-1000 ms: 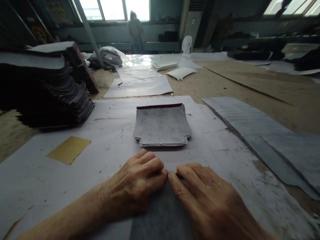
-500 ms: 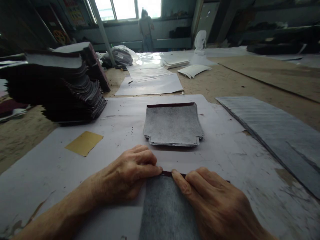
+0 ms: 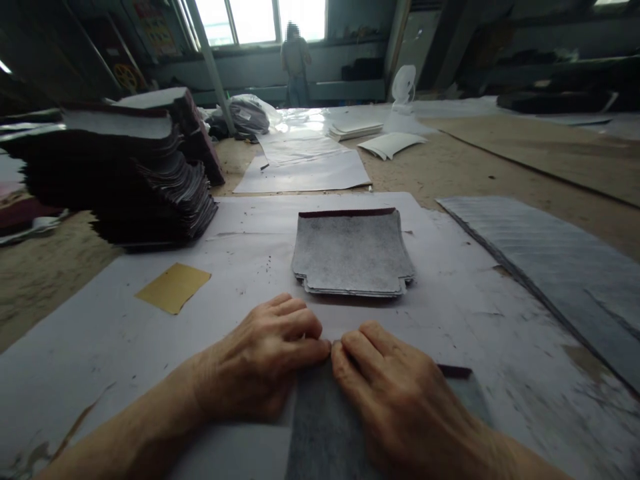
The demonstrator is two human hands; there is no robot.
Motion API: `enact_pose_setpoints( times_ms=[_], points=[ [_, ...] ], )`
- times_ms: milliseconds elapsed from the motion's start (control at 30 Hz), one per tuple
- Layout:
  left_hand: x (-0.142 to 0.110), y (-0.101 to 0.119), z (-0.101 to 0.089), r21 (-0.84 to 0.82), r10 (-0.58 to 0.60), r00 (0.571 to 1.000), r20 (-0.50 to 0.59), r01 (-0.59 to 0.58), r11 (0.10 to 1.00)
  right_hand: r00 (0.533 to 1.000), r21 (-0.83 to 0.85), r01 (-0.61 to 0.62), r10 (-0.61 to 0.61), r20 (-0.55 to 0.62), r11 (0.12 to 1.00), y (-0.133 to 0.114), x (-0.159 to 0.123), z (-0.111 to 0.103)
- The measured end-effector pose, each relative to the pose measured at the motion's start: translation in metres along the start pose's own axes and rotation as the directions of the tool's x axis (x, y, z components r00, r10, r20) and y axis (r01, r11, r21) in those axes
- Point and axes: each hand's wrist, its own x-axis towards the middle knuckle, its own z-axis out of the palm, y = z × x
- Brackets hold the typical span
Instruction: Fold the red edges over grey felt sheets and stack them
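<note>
Both hands are laid palm-down at the near edge of the tabletop [image 3: 75,267], fingertips touching. The grey sheet [image 3: 325,433] is pinned flat under the left hand [image 3: 265,363] and right hand [image 3: 395,400], fingers curled at its top edge, nothing really grasped. A stack of cut pieces [image 3: 353,250] is seen just beyond.

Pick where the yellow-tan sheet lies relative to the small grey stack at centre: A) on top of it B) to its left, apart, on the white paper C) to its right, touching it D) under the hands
B: the yellow-tan sheet lies flat on the white paper, left of the small grey stack with bare paper between them, and the left hand does not reach it.
</note>
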Motion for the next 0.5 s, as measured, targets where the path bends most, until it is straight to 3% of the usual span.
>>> enact_pose_setpoints(
  times_ms=[167, 300, 400, 500],
  points=[
    [-0.006, -0.013, -0.005, -0.173, -0.107, 0.994, 0.019, 0.109, 0.979, 0.999, 0.025, 0.035, -0.035, -0.006, 0.999, 0.007, -0.007, 0.002],
    [-0.006, -0.019, -0.008, -0.190, -0.135, 0.991, 0.022, 0.137, 0.972, 0.999, 0.050, 0.017, -0.015, -0.049, 0.999, 0.009, -0.008, 0.003],
    [-0.003, -0.012, -0.013, -0.209, -0.200, 0.977, -0.069, 0.181, 0.961, 0.998, 0.091, -0.031, 0.036, -0.054, 0.995, 0.010, -0.008, 0.005],
    [-0.005, 0.009, -0.014, -0.173, -0.248, 0.957, -0.152, 0.222, 0.960, 0.998, 0.149, -0.065, 0.068, -0.018, 0.987, 0.012, -0.008, 0.007]
  ],
)
